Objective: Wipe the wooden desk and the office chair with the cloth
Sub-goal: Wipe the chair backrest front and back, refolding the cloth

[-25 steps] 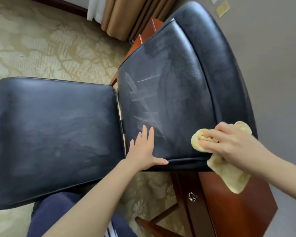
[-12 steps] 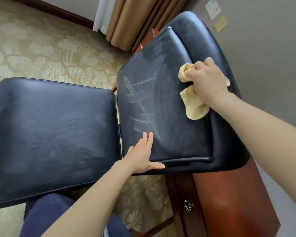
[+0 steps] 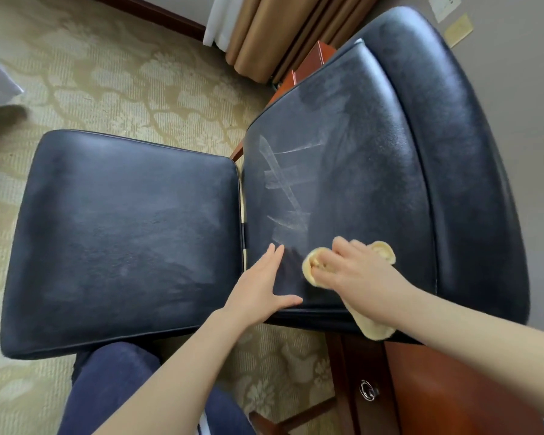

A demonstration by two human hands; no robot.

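gripping the yellow cloth in the right hand, with the fingers curled round the bunched part and a loose tail hanging below the wrist, over the lower edge of the backrest. pressing this cloth against the backrest of the black office chair, low down, near the bottom of the inner cushion panel. laying the left hand flat on the same backrest, just beside the cloth, with straight fingers slightly spread and the thumb pointing toward the right hand; holding nothing in it.

seeing pale crossing streaks on the leather above the left hand, and a greyish haze higher up on the panel. seeing the seat of the chair to the left of the backrest, over a beige patterned carpet.

finding the wooden desk, reddish brown, at the lower right, close behind the backrest and partly hidden by it, with a round metal drawer pull on its front.

noticing also a leg in dark blue trousers below the seat, tan curtains at the top, and a grey wall on the right.
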